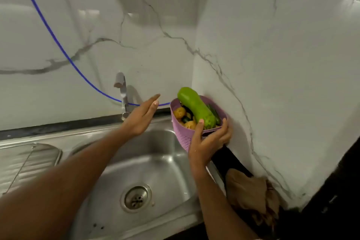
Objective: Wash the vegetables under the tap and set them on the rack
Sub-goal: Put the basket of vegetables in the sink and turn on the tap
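Nearest the viewer, two bare forearms reach forward over a steel sink [109, 181] with a round drain [135, 198] at its bottom. A ribbed draining board [27, 163] lies to the left of the basin; it may be the rack meant for the washed vegetables, though that is a guess. A crumpled brown cloth [251, 193] sits on the dark counter at the right.

The right hand [209, 140] grips the near rim of a purple basket [187, 138], thumb over the edge and fingers curled beneath. The basket is tilted and sits in the corner against the right wall, at the sink's far right edge.

Inside it, a large green squash [194, 109] lies with its long axis running from the near right up toward the far left, its rounded end poking over the far rim. Smaller yellow vegetables [180, 112] and some dark green ones fill the left side.

The left hand [141, 116] hangs in the air with fingers straight and relaxed, holding nothing. It is between the tap [122, 95] and the basket, fingertips pointing toward the squash, which lies just to its right. This hand seems the likelier one to pick a vegetable.

Whether water is running is unclear. Behind, marble-patterned walls [272, 64] meet in a corner, and a blue hose [58, 43] curves down the back wall.
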